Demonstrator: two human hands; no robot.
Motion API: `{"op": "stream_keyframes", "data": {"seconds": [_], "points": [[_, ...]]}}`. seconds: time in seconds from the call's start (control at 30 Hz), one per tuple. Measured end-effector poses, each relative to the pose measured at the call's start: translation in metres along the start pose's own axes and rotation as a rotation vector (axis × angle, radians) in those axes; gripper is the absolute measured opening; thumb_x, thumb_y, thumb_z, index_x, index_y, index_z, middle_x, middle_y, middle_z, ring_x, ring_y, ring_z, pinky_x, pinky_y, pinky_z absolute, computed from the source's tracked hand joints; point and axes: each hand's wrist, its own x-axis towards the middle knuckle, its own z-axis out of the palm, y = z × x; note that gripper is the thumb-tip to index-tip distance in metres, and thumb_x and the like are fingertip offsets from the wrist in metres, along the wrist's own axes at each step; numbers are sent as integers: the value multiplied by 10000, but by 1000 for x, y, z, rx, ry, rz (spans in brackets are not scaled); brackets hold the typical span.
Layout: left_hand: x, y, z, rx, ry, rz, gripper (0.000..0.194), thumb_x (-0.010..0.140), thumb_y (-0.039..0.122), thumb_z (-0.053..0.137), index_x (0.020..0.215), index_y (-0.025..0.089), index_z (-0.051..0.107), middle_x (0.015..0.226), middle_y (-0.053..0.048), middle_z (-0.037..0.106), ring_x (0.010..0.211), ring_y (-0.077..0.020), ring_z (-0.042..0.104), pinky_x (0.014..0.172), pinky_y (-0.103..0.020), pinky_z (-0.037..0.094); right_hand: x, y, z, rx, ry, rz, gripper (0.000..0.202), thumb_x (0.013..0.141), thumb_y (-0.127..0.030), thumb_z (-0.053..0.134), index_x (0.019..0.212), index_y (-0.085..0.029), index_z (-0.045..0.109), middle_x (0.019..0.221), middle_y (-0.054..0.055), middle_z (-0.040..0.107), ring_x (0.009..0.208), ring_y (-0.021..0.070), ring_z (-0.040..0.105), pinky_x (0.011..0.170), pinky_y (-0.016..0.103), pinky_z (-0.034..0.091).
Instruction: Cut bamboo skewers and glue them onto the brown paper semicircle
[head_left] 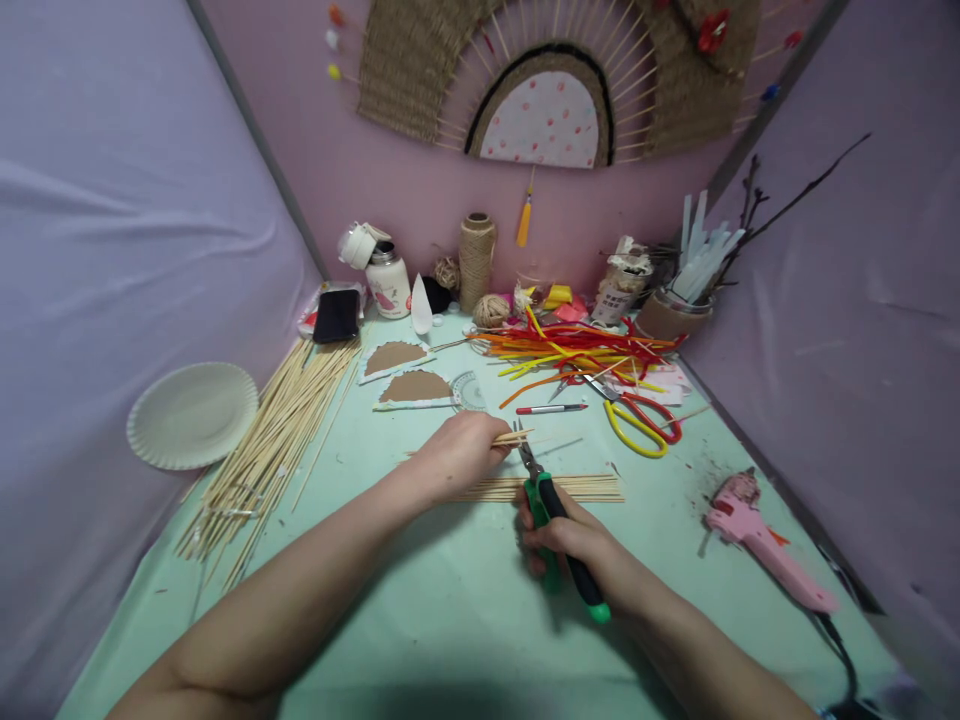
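Note:
My left hand (466, 452) is closed around a few thin bamboo sticks (514, 437), whose ends stick out to the right of the fingers. In my right hand (574, 540) is a pair of pliers (559, 505) with green and black handles. The jaws of the pliers point up and stand beside the stick ends; whether they touch the sticks I cannot tell. Below the left hand, a row of bamboo sticks (577, 488) lies flat on the table, partly hidden by both hands.
Left lie a big pile of bamboo sticks (262, 450) and a paper plate (192, 416). Two cardboard half-circles (416, 388), a pen (551, 409), scissors (637, 425) and pipe cleaners (577, 345) are behind my hands. A pink glue gun (772, 555) with a cord lies right.

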Motion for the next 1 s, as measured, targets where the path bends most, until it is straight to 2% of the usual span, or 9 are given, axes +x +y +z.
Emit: {"op": "stream_keyframes", "data": {"seconds": [0.13, 0.33, 0.57, 0.73, 0.8, 0.9, 1.0], "points": [[0, 3, 0, 85, -36, -13, 183, 816, 171, 501, 735, 171, 665, 768, -82, 687, 750, -218, 619, 623, -276, 363, 2, 3, 1, 137, 43, 75, 350, 632, -215, 620, 971, -226, 536, 816, -6, 472, 655, 137, 430, 552, 269, 369], [-3, 6, -1, 224, -80, 1, 203, 845, 181, 476, 804, 140, 671, 848, -144, 696, 806, -273, 647, 663, -314, 423, 0, 1, 5, 204, 25, 108, 336, 598, -227, 634, 918, -217, 531, 792, -10, 459, 644, 125, 387, 537, 249, 334], [-7, 6, -1, 285, -94, 50, 197, 837, 124, 451, 833, 147, 647, 862, -137, 696, 821, -267, 654, 651, -309, 427, 1, 0, 9, 241, 23, 112, 324, 586, -229, 653, 884, -212, 527, 750, -21, 443, 612, 111, 355, 517, 236, 317], [-8, 4, -2, 311, -96, 5, 188, 827, 106, 452, 834, 145, 636, 866, -141, 691, 809, -261, 651, 656, -308, 424, 6, -2, 5, 264, 102, 121, 280, 609, -195, 656, 843, -207, 502, 644, -74, 330, 515, 69, 234, 428, 188, 153], [-9, 2, -4, 303, -100, -4, 177, 836, 120, 450, 836, 152, 625, 873, -134, 685, 810, -256, 644, 664, -308, 424, 8, -1, 4, 280, 84, 89, 263, 621, -188, 652, 846, -204, 517, 667, -63, 367, 521, 69, 263, 428, 187, 183], [-10, -2, -8, 285, -71, -11, 193, 858, 120, 409, 852, 167, 596, 917, -118, 677, 860, -250, 632, 689, -305, 421, 11, 2, 2, 330, 32, 16, 292, 623, -178, 654, 902, -208, 572, 736, -31, 459, 561, 89, 352, 467, 213, 301], [-11, -3, -13, 259, -58, -36, 217, 903, 152, 352, 886, 174, 568, 955, -112, 669, 879, -245, 621, 691, -305, 415, 13, 0, -1, 441, 48, -86, 342, 603, -164, 664, 937, -219, 617, 792, -4, 534, 615, 122, 436, 541, 263, 401]]}}
